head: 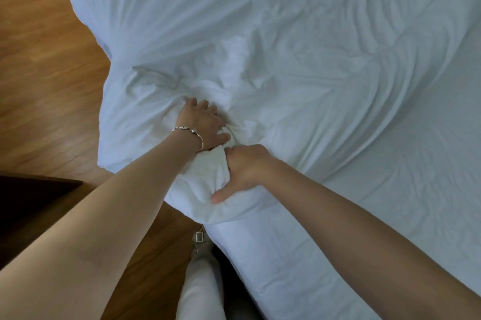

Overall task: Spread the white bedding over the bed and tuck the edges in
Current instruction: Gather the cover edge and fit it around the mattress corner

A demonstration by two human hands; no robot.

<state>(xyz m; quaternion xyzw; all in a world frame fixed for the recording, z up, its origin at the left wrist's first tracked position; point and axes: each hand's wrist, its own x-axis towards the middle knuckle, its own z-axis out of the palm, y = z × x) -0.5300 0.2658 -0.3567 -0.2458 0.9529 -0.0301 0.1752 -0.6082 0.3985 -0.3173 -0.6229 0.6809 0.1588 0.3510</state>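
Note:
The white bedding (299, 59) lies wrinkled across the bed (338, 254) and hangs over its left edge above the floor. A thick bunched fold of it (203, 184) sits at the near left side. My left hand (203, 124), with a bangle on the wrist, grips the top of that bunch with curled fingers. My right hand (244, 168) grips the same bunch just to the right, its fingers buried in the cloth and its thumb lying along the underside. The two hands are almost touching.
A wooden floor (44, 72) runs along the left of the bed. A dark wooden piece of furniture (28, 205) stands at the lower left, close to my left arm. My leg in light trousers (200, 286) stands against the bed's near side.

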